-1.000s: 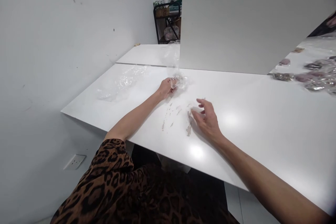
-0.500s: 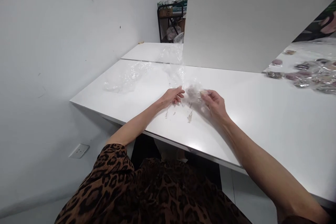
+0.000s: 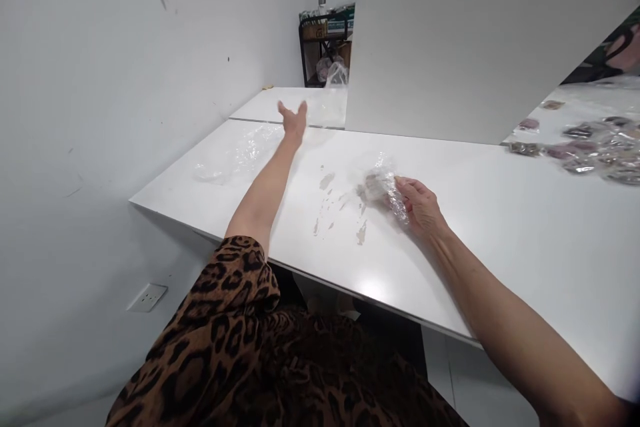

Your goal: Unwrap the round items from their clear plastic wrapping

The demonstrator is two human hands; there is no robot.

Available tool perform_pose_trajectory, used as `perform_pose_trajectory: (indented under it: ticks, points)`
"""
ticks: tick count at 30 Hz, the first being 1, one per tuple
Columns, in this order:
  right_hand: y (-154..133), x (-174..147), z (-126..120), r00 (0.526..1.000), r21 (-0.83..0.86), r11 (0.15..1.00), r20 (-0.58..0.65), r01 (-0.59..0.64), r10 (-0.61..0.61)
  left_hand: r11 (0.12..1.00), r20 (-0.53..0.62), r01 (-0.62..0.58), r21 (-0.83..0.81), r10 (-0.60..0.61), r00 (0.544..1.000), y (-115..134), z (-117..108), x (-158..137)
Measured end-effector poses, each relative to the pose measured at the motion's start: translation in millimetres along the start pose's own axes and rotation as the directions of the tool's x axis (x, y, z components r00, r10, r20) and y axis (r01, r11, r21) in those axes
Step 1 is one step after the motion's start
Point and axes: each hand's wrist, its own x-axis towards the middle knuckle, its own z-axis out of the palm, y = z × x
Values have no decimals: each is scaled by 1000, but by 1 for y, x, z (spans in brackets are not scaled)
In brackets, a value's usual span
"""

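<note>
My right hand (image 3: pixel 421 205) pinches a crumpled clear plastic bag (image 3: pixel 384 185) above the white table (image 3: pixel 480 247). Something greyish shows through the film, but its kind cannot be made out. My left hand (image 3: pixel 294 121) reaches out over the far side of the table, thumb and fingers spread, with nothing in it. Left of that forearm lies a loose heap of clear plastic film (image 3: pixel 240 155). Worn grey marks (image 3: pixel 361 232) show on the tabletop between my arms.
A tall white panel (image 3: pixel 440 40) rises along the table's back. Beyond its lower right edge lie several small wrapped items (image 3: pixel 590 150). A dark shelf rack (image 3: pixel 325 37) with boxes and a bottle stands behind. The white wall (image 3: pixel 100 80) borders the left side.
My left hand has moved from the plastic bag out to the far left and spread its fingers. My right hand, still holding the bag, has shifted slightly right and nearer to me.
</note>
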Motion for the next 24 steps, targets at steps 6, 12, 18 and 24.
perform_pose_trajectory:
  ticks: [6, 12, 18, 24]
  points:
    - [4, 6, 2, 999, 10, 1000, -39, 20, -19, 977, 14, -147, 156, 146, 989, 1, 1, -86]
    - [1, 2, 6, 999, 47, 998, -26, 30, -29, 768, 508, -616, 177, 465, 725, 0, 17, -192]
    - [-2, 4, 4, 996, 24, 998, -70, 58, -56, 855, 483, -374, 359, 173, 859, 1, 9, -97]
    - [5, 6, 4, 985, -30, 986, -42, 166, -168, 995, 589, -61, -79, 96, 802, 8, -2, -138]
